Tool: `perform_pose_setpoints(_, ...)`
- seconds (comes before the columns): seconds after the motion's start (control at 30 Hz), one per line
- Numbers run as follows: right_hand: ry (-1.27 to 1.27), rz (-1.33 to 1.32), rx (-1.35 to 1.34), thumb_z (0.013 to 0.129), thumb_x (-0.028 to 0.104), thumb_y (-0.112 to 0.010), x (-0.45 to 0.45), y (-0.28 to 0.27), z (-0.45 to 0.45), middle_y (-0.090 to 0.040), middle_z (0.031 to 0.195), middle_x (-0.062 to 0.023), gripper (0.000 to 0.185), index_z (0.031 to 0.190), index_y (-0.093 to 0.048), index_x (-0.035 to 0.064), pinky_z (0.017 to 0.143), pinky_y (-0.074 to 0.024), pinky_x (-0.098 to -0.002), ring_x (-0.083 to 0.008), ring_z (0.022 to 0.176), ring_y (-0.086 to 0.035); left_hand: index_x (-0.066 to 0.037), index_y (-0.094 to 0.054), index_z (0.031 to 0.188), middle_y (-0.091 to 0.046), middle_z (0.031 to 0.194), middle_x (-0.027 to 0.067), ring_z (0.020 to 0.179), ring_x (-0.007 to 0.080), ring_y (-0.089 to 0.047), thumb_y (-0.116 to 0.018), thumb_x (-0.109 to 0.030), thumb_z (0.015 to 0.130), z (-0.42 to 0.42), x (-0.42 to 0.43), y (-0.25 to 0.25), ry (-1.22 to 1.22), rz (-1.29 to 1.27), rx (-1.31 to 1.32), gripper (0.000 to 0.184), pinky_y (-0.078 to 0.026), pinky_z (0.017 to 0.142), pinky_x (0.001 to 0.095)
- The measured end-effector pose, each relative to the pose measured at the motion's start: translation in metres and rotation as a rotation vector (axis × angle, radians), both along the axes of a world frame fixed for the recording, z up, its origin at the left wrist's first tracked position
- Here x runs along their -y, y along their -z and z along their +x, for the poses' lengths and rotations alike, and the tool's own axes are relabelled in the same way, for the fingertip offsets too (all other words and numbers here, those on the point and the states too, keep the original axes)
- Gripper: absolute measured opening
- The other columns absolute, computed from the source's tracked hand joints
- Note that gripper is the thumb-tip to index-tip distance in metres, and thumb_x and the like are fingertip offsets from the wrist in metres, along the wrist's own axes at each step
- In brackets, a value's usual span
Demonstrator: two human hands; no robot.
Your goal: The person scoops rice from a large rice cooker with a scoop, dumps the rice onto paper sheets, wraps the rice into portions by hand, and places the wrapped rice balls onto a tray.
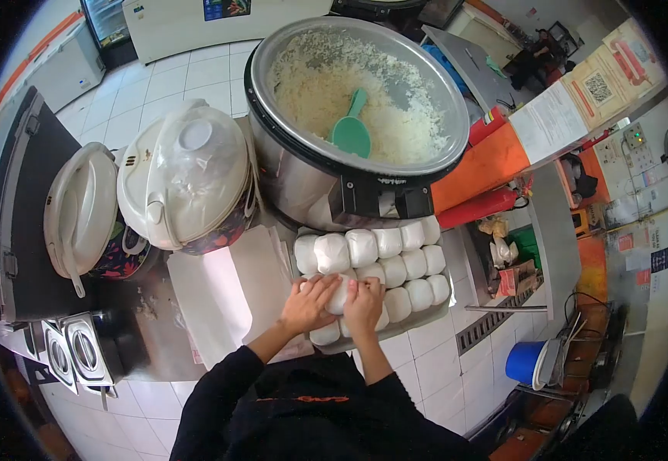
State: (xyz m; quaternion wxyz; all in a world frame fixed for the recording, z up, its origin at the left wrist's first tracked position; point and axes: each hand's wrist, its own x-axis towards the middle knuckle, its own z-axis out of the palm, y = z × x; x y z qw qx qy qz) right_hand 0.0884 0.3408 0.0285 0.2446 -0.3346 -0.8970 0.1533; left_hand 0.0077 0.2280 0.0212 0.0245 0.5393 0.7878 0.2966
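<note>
Rows of rounded white wrapped bundles (388,243) fill a shallow tray (425,316) in front of me; what is inside the wrappers is hidden. At the tray's near left part, my left hand (309,304) and my right hand (365,306) close from both sides around one white wrapped bundle (339,296). Its lower part is hidden, so I cannot tell whether it rests on the tray. Just behind the tray stands a large open rice cooker (295,180) holding white rice (395,115). A green scoop (352,134) lies in the rice.
Flat white wrapping sheets (215,300) lie left of the tray. Two lidded insulated pots (184,173) stand at the left, beside a dark upright lid (23,223). Metal containers (88,349) sit at the near left. Right of the counter are a fire extinguisher (488,207) and a blue bucket (525,361).
</note>
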Motion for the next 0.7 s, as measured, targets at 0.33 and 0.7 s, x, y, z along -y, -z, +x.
perform_pose_setpoints(0.33, -0.771, -0.772, 0.376, 0.084, 0.016, -0.053, -0.149, -0.214, -0.024, -0.064, 0.066, -0.0071, 0.020, 0.080, -0.065, 0.0003, 0.060, -0.0467, -0.0233, -0.0112, 0.065, -0.061, -0.011, -0.036, 0.129, -0.041, 0.125, 0.0026, 0.114, 0.0190, -0.038, -0.067, -0.044, 0.063, 0.009, -0.025, 0.002, 0.067, -0.294, -0.174, 0.080, -0.041, 0.080, 0.0409)
perform_pose_setpoints(0.7, -1.061, 0.616, 0.987, 0.075, 0.009, -0.053, -0.222, -0.169, -0.319, -0.060, 0.100, -0.0103, 0.026, 0.099, -0.063, 0.0151, 0.075, -0.0485, -0.0393, -0.0283, 0.091, -0.059, -0.005, -0.041, 0.122, -0.030, 0.132, 0.0214, 0.120, 0.0408, -0.028, -0.072, -0.039, 0.059, 0.001, 0.033, 0.005, -0.772, -0.287, 0.076, 0.078, -0.020, 0.097, 0.0533)
